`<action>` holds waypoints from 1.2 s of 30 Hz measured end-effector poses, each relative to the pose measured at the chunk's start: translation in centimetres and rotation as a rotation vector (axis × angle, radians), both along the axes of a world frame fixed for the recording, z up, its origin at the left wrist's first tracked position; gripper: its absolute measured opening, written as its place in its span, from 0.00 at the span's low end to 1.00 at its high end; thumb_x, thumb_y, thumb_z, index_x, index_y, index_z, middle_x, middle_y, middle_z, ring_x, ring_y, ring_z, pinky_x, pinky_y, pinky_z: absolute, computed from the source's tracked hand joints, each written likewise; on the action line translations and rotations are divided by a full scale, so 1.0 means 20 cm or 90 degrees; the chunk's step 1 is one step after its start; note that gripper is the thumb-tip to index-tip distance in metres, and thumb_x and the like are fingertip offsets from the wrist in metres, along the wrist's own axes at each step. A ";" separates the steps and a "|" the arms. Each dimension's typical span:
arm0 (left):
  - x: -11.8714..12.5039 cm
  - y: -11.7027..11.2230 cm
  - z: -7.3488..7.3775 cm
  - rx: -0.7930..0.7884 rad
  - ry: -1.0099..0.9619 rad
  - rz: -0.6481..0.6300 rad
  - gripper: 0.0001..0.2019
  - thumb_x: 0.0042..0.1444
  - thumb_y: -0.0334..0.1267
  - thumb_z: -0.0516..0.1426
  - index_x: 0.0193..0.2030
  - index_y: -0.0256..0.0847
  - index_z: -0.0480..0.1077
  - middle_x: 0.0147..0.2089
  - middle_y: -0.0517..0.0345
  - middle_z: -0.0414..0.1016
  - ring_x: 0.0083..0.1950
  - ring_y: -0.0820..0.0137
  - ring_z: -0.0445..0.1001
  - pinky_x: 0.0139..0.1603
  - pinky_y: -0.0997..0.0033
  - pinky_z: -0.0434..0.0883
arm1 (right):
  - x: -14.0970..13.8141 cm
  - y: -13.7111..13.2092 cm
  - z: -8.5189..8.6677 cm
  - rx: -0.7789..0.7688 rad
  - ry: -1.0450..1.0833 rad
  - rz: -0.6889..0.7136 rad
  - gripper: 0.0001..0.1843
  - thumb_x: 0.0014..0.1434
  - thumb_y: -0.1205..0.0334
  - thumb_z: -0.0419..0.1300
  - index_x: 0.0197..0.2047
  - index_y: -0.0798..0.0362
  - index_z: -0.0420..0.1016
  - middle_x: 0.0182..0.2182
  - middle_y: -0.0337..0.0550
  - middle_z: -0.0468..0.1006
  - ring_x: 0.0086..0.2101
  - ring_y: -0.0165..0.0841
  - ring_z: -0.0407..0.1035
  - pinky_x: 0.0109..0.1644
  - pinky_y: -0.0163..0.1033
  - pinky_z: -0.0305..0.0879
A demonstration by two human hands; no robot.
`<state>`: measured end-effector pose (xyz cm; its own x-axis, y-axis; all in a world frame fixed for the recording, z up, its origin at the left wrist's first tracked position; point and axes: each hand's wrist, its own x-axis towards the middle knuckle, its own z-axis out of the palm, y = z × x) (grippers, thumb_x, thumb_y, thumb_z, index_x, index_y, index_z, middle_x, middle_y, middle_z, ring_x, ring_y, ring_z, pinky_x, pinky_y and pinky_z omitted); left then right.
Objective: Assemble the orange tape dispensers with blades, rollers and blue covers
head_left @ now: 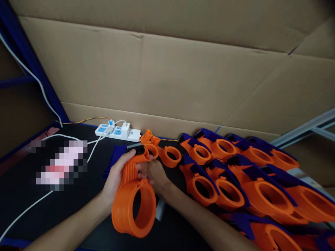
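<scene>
An orange tape dispenser (119,209) with a ring-shaped body and a black, toothed cutter end (138,150) is upright in the middle. My left hand (117,176) is closed round its ribbed handle from the left, thumb up by the black part. On the other side, my right hand (154,174) is close against the handle with curled fingers. Part of those fingers is hidden behind the handle, so I cannot make out what they grip. A dark blue flat piece (112,162) shows behind my left hand.
Several orange dispensers with dark blue pieces (227,150) stand in rows at right. Loose orange dispensers (171,157) lie beyond my right hand. A white power strip (117,132) with plugs and cables sits by the cardboard wall (167,76). A blurred-out pinkish item (62,162) lies on the black tabletop (78,205).
</scene>
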<state>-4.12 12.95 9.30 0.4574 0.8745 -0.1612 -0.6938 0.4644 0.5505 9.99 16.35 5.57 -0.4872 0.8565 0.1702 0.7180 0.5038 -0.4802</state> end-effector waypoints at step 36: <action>0.06 0.00 0.00 -0.098 0.153 -0.093 0.21 0.58 0.48 0.60 0.54 0.37 0.73 0.45 0.46 0.83 0.27 0.63 0.82 0.27 0.69 0.75 | 0.37 -0.16 0.18 0.007 0.451 -0.049 0.25 0.53 0.64 0.73 0.53 0.44 0.76 0.43 0.38 0.81 0.40 0.31 0.76 0.48 0.37 0.74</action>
<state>-2.99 12.92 9.29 0.5093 0.7592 -0.4053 -0.4726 0.6403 0.6055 17.35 13.22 9.15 -0.1946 0.8806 0.4320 0.2683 0.4715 -0.8401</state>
